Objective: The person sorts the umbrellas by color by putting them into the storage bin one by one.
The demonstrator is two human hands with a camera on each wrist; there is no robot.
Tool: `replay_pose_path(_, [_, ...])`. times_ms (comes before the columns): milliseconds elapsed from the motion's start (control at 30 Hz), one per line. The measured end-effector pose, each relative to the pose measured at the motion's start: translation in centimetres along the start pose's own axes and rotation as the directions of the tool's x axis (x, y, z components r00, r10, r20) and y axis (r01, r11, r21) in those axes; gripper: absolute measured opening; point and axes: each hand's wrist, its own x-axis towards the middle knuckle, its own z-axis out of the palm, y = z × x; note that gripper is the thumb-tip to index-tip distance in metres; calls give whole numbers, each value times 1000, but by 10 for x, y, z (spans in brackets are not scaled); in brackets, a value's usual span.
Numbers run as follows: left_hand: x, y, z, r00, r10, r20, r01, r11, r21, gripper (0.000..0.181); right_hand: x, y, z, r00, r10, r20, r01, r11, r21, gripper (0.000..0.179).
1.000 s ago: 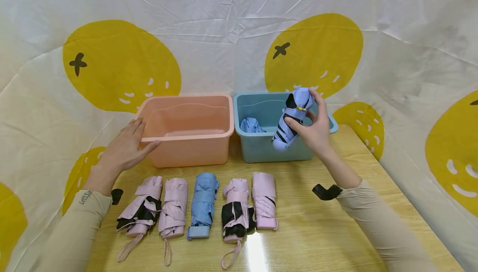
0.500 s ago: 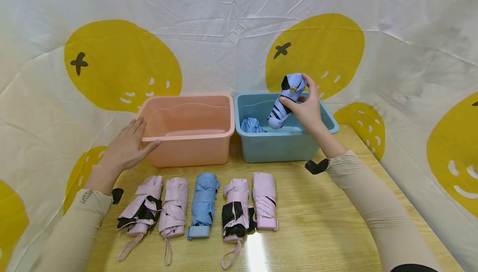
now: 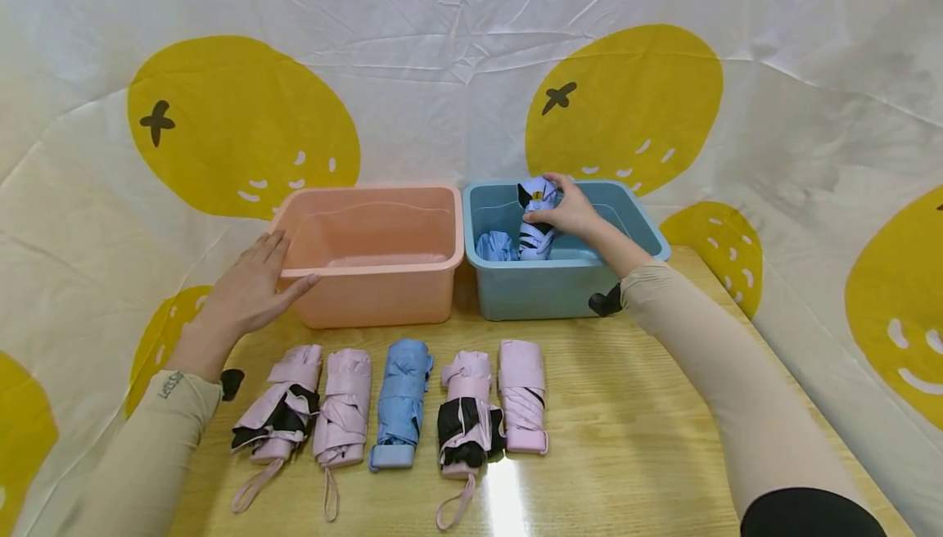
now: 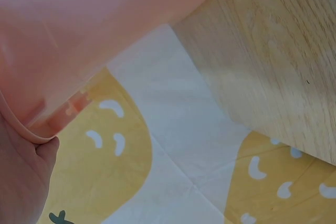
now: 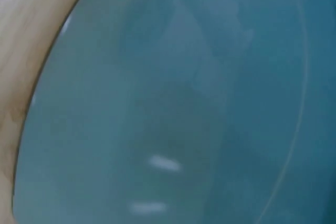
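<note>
My right hand [image 3: 570,214] grips a folded lavender-blue umbrella [image 3: 535,246] with black patches near its top. That umbrella stands nearly upright inside the blue bin [image 3: 545,295], its lower end hidden behind the front rim. Just left of it in the same bin lies a folded blue umbrella [image 3: 496,247]. My left hand [image 3: 246,283] rests on the left front corner of the pink bin [image 3: 376,300], fingers straight along the side and thumb spread over the front. The left wrist view shows this hand [image 4: 23,174] at the bin's rim. Only the blue bin's wall [image 5: 157,103] fills most of the right wrist view.
In front of the bins, a row of folded umbrellas lies on the wooden table [image 3: 611,406]: a blue one [image 3: 401,398] among several pink ones, such as the rightmost pink umbrella [image 3: 521,394]. A white cloth [image 3: 412,111] with yellow fruit prints hangs behind.
My right hand has carried the lavender-blue umbrella left and down, from over the blue bin's front rim into the bin, turning it more upright. My left hand has stayed in place.
</note>
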Motion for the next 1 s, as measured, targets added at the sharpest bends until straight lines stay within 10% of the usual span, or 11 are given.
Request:
replay_pose_path(500, [-5,1,0,1000,-2,-3,2,1000,-3,102,21,6,21,936,165,311,-149,986,-74,93])
replay_pose_path(1000, [-11,-2,-4,1000,1,-8,-1,1000,-9,100,23,12,36,898,184,400,-129,979,-161,93])
